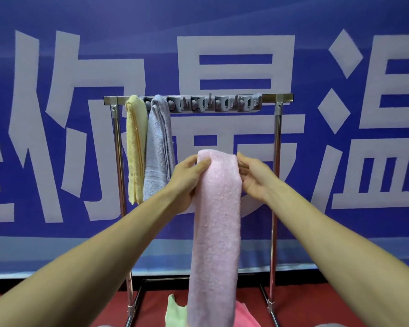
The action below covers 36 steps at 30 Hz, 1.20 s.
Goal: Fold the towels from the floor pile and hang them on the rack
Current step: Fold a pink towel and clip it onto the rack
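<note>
On rack (278, 98): yellow towel (134, 142), lilac towel (156, 149); pink towel (216, 220) held in front.

Single head view, facing forward toward rack (277, 138), near.

both arms outstretched, left hand (187, 180) and right hand (253, 178) level, both curled round the pink towel (215, 232)
</note>
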Available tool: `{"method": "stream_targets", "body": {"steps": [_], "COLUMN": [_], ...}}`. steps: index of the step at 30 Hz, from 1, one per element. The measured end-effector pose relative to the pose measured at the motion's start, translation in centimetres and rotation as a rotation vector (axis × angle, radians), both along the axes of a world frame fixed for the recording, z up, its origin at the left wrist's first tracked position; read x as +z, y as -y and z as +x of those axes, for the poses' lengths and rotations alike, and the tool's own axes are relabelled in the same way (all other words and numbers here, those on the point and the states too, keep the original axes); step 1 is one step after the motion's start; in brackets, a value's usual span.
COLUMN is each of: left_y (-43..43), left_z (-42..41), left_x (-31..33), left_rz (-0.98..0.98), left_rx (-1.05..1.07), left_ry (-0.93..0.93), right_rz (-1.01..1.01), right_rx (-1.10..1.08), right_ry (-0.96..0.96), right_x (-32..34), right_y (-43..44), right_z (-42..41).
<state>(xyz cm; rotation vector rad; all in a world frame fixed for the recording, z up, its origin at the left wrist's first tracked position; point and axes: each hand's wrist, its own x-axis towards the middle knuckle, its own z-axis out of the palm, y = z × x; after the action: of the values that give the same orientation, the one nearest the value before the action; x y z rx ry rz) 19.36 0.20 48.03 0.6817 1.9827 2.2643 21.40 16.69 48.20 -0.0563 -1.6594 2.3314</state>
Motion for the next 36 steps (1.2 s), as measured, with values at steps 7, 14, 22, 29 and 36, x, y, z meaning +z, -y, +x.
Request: {"method": "stream_targets", "body": {"steps": [7, 14, 22, 29, 36], "left_y": [-0.4, 0.4, 2.2, 3.9, 3.5], "left_z": [-0.8, -1.7, -2.7, -2.2, -0.6], "left_x": [2.2, 2.9, 2.9, 0.2, -3.4], "left_rz": [0.017, 0.094, 0.074, 0.064, -0.05], "left_rx": [0.17, 0.261, 0.264, 0.024, -0.047], "left_ry": [0.026, 0.131, 0.247, 0.251, 0.158], "right_rz": [0.162, 0.361, 0.475, 0.421, 0.227], "right_rx": [0.242, 0.285, 0.08, -0.063, -0.122], "right_ry": [0.053, 0.022, -0.096, -0.079, -0.032], "right_x": [-1.5, -1.6, 0.5, 2.1, 2.3], "right_y": [-0.1, 0.6, 2.7, 4.0, 4.1], "right_z": [1.3, 1.6, 0.6, -0.8, -1.3]}}
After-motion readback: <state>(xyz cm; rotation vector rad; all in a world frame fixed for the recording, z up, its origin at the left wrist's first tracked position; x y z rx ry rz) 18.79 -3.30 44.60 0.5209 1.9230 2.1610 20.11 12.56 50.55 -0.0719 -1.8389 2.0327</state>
